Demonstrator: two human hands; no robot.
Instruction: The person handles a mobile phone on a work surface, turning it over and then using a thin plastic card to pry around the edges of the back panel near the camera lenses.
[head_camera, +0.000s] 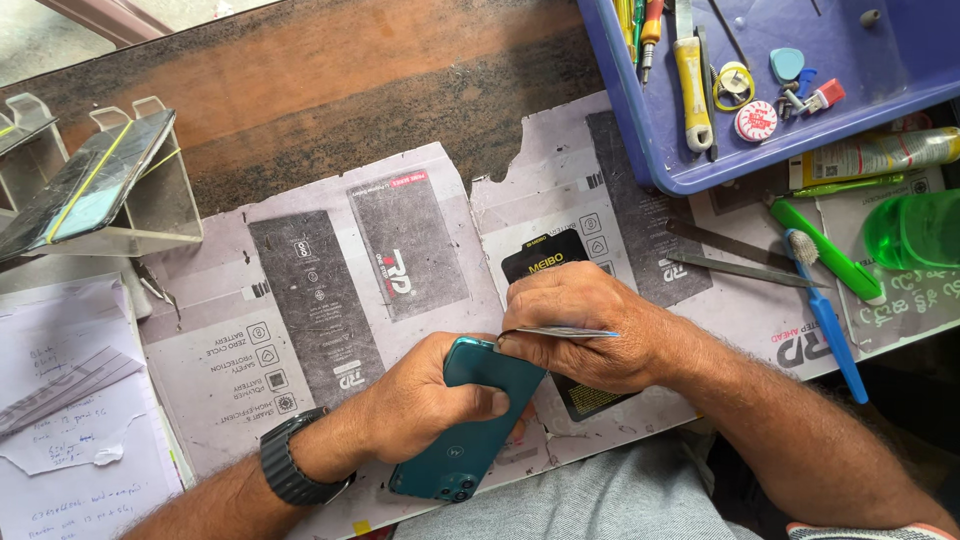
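Below the blue tray (640, 150) at the bench's far right corner, the left hand (420, 405) wraps its fingers tightly around a teal phone (470, 425), back side up, near the bench's front edge. The right hand (590, 325) pinches a thin card (565, 331) flat against the phone's top edge — fingers pressed together. Beneath them lies a black rectangular package (548, 255) on flattened grey battery cartons (330, 290) left of the tray. Toothbrushes — green (825, 248) and blue (828, 315) — lie just under the tray.
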